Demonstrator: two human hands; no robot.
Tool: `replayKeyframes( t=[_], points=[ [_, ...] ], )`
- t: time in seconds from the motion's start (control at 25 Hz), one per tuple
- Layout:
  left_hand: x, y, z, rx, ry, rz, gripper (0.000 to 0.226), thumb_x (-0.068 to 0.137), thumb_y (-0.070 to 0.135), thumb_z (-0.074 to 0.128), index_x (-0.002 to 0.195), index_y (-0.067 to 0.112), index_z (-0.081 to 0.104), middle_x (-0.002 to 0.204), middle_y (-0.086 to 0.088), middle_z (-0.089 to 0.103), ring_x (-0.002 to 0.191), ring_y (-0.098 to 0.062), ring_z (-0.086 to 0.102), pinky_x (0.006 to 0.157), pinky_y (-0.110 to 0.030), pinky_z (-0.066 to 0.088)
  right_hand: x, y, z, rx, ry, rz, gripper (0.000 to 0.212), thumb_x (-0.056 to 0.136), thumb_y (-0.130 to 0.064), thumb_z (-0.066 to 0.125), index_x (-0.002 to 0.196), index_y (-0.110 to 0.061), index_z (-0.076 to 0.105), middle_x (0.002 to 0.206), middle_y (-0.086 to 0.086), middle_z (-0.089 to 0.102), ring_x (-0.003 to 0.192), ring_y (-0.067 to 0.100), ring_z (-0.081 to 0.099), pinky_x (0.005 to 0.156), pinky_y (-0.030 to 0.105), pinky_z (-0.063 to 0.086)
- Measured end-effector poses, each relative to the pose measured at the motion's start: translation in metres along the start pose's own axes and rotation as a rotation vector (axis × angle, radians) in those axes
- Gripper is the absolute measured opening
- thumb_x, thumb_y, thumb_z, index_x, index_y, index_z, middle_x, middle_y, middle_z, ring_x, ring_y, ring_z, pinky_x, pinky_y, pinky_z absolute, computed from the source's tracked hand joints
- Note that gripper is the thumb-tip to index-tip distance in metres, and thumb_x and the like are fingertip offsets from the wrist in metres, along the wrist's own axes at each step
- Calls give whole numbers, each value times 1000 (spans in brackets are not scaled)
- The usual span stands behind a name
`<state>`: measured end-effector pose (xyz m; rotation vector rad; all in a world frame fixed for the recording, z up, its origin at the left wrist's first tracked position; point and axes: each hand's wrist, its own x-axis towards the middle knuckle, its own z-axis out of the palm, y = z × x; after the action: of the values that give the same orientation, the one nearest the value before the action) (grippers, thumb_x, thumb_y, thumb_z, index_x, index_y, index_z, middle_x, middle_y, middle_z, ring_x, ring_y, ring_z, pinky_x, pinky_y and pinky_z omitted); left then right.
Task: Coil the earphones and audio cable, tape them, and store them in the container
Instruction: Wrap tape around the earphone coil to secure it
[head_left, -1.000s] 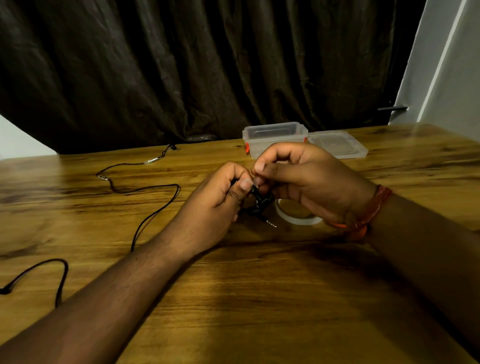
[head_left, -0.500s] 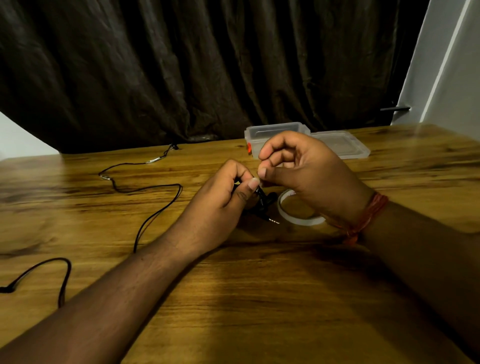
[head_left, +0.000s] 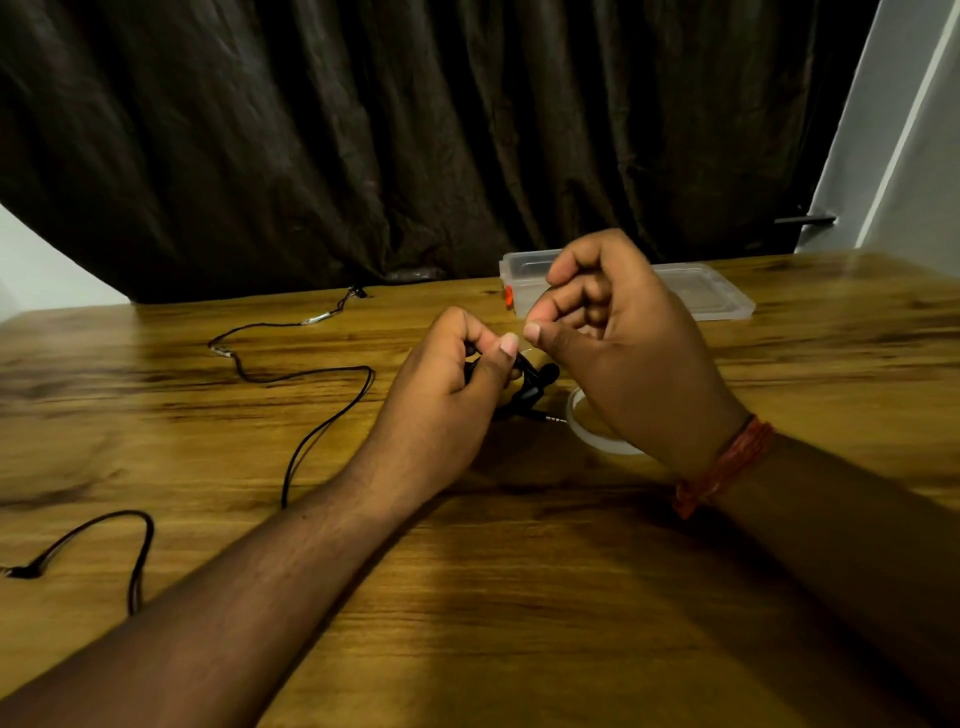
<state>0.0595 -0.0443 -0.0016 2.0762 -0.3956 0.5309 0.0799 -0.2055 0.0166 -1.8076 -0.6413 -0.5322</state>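
At the table's (head_left: 519, 597) centre, the left hand (head_left: 447, 400) grips the coiled earphones (head_left: 530, 387), plug poking out, so the coil cannot spring loose. The right hand (head_left: 613, 332), fingers curled, thumb meeting forefinger, apparently pinches clear tape, too faint to confirm. Tape roll (head_left: 597, 441) beneath; container (head_left: 524, 270) behind; audio cable (head_left: 311, 374) sprawled left, uncoiled.

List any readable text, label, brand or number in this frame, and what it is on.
None can be read. The clear container, its lid, the tape roll, the coiled earphones and the loose audio cable show no legible print.
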Motion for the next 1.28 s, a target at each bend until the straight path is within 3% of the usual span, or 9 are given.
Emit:
replayKeyframes(
  t=[0.12, 0.2, 0.36, 0.48, 0.64, 0.92, 1.08, 1.2, 1.28],
  points=[
    [-1, 4, 1, 43, 46, 10, 15, 97, 36, 53, 88, 24, 54, 81, 1, 65, 72, -22, 58, 61, -44, 48, -1, 1, 1, -18, 19, -26, 34, 85, -9, 71, 106, -21, 47, 83, -3, 67, 74, 9, 66, 67, 28, 56],
    [-1, 6, 1, 48, 55, -31, 17, 96, 38, 54, 87, 24, 54, 81, -9, 66, 69, -29, 56, 58, -46, 48, -3, 1, 2, -62, 28, -78, 35, 85, -9, 72, 106, -21, 47, 84, -3, 67, 77, 9, 66, 68, 28, 57],
    [0, 9, 5, -237, 37, -301, 19, 97, 30, 55, 84, 17, 55, 77, -1, 66, 52, 1, 53, 49, -27, 42, -5, 2, 7, -225, -19, -238, 35, 85, -9, 72, 109, -18, 48, 88, -6, 65, 81, 7, 65, 71, 27, 55],
    [2, 11, 6, -496, 30, -461, 16, 96, 16, 56, 80, 14, 53, 61, 6, 63, 48, -3, 48, 52, -22, 39, -7, 3, 11, -370, -75, -330, 38, 85, -8, 70, 114, -19, 48, 91, -6, 64, 84, 6, 63, 70, 29, 55],
    [3, 12, 2, -680, -13, -596, 27, 93, 7, 53, 68, 15, 56, 55, 1, 58, 49, -9, 50, 57, -25, 43, -6, 2, 14, -534, -158, -395, 45, 83, -8, 68, 117, -25, 44, 93, -10, 61, 87, 10, 57, 64, 34, 53],
    [8, 6, -5, -873, -28, -641, 14, 92, 6, 55, 81, 7, 64, 67, -5, 61, 58, -12, 52, 51, -22, 51, -8, -5, 14, -668, -169, -515, 36, 82, -10, 69, 114, -17, 56, 90, -2, 63, 82, 18, 57, 58, 37, 51],
    [9, 3, -5, -845, 7, -637, 6, 92, 8, 56, 94, 6, 62, 66, -5, 58, 54, -9, 52, 47, -21, 50, -7, -3, 12, -717, -255, -528, 34, 85, -15, 64, 117, -24, 54, 96, -3, 62, 82, 14, 56, 57, 35, 52],
    [12, -2, -6, -890, 62, -648, 16, 95, 5, 52, 109, 4, 59, 65, -4, 62, 55, -8, 54, 58, -28, 57, -6, 0, 9, -696, -322, -532, 33, 91, -24, 56, 122, -29, 50, 104, -3, 62, 88, 15, 58, 62, 37, 54],
    [13, -2, -6, -909, 65, -633, 12, 95, 5, 53, 105, 8, 58, 65, -3, 63, 56, -7, 55, 64, -31, 57, -4, 2, 7, -692, -344, -535, 36, 91, -22, 57, 126, -28, 51, 108, -3, 63, 92, 14, 58, 66, 36, 54]
  ],
)
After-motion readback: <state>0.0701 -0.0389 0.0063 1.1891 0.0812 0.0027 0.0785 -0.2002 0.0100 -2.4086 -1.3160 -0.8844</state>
